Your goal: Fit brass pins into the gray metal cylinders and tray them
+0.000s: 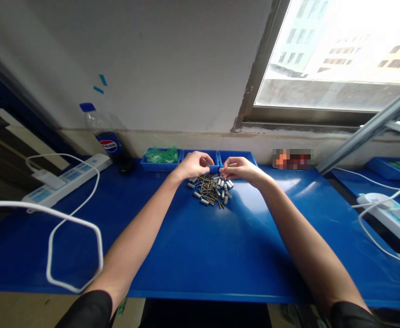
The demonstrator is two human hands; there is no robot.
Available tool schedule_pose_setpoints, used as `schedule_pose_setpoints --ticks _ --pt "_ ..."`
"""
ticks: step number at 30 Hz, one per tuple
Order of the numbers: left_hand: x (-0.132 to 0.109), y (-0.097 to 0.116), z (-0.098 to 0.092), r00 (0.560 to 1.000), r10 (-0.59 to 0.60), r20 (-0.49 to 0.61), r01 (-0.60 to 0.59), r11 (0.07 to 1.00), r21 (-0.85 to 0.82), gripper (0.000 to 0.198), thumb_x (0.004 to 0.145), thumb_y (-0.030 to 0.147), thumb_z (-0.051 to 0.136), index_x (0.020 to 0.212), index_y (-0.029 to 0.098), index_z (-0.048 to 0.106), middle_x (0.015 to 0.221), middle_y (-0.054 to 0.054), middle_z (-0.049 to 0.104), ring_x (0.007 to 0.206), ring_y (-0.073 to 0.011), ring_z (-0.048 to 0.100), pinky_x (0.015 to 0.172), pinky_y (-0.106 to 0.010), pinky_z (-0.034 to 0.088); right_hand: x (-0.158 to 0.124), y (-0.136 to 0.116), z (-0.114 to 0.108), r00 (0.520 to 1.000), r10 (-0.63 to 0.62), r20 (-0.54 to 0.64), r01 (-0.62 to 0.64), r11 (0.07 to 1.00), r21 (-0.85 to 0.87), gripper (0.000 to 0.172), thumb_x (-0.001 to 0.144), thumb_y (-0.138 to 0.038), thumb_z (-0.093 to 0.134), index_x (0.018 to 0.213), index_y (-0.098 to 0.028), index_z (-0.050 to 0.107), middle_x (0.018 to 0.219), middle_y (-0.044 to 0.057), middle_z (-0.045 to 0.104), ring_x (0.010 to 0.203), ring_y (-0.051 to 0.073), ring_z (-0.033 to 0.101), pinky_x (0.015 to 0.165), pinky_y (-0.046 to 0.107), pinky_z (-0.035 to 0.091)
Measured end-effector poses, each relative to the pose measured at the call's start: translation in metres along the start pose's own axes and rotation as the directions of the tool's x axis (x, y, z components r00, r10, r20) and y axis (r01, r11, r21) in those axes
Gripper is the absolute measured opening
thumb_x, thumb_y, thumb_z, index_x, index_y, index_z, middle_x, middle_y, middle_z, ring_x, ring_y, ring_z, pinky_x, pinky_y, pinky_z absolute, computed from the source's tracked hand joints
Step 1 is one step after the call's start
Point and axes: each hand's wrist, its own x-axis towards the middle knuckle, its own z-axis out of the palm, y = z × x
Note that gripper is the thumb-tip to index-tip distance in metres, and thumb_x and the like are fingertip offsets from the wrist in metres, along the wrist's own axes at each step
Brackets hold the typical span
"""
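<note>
Left hand (196, 166) and right hand (240, 170) curl their fingers near 3 blue trays (160, 168), whether pinching anything I cannot tell, with screws (207, 187) and metal tubes (204, 201) heaped just in front of the trays.

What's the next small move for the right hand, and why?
I'd probably dip the right hand to a silver piece: it's at the far edge of the pile, and several silver pieces lie near it, beside brass-coloured pins. Too small to tell whether it already holds one.
</note>
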Motion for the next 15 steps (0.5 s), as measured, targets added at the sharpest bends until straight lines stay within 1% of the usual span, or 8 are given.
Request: schedule_pose_setpoints --ticks 2,4,8,11,15 --pt "0.000 -0.003 -0.002 1.000 0.007 -0.021 -0.003 0.989 0.146 0.029 0.070 0.014 0.069 0.096 0.016 0.082 0.079 -0.004 0.077 0.075 -0.0167 0.070 0.069 -0.023 0.053 0.002 0.001 -0.004 0.998 -0.020 -0.057 0.017 0.999 -0.047 0.033 0.075 -0.037 0.090 0.078 -0.018 0.062 0.080 0.007 0.078 0.071 0.016 0.074 0.063 0.023 0.059" --pt "-0.001 -0.004 -0.004 0.999 0.008 -0.053 0.004 0.976 0.216 0.027 0.071 0.015 0.068 0.094 0.016 0.082 0.078 -0.004 0.077 0.074 -0.0164 0.070 0.068 -0.022 0.052 0.003 0.001 -0.009 0.992 -0.043 -0.118 0.033 0.996 -0.086 0.032 0.075 -0.035 0.089 0.079 -0.019 0.062 0.076 0.006 0.076 0.069 0.015 0.072 0.061 0.021 0.056" --pt "-0.001 -0.004 -0.007 0.994 0.013 -0.110 0.017 0.963 0.271 0.023 0.073 0.016 0.067 0.092 0.016 0.081 0.078 -0.004 0.077 0.073 -0.0163 0.069 0.069 -0.023 0.052 0.002 0.000 -0.015 0.975 -0.088 -0.202 0.061 0.989 -0.136 0.029 0.075 -0.034 0.087 0.080 -0.018 0.062 0.072 0.004 0.075 0.066 0.014 0.069 0.060 0.022 0.053" --pt "-0.001 -0.007 -0.011 0.990 0.027 -0.140 0.015 0.955 0.296 0.021 0.074 0.016 0.068 0.091 0.016 0.081 0.078 -0.004 0.076 0.073 -0.0166 0.069 0.071 -0.024 0.052 0.002 0.000 -0.015 0.961 -0.137 -0.240 0.094 0.979 -0.181 0.023 0.078 -0.033 0.081 0.081 -0.018 0.064 0.071 0.004 0.074 0.063 0.014 0.067 0.061 0.024 0.053" --pt "0.000 -0.014 -0.021 0.981 0.024 -0.190 0.039 0.945 0.324 0.019 0.077 0.018 0.068 0.091 0.016 0.080 0.077 -0.004 0.077 0.072 -0.0170 0.070 0.070 -0.024 0.052 0.010 -0.002 -0.010 0.950 -0.228 -0.213 0.151 0.933 -0.327 0.014 0.078 -0.027 0.075 0.089 -0.018 0.071 0.073 0.003 0.075 0.067 0.017 0.069 0.065 0.026 0.054"
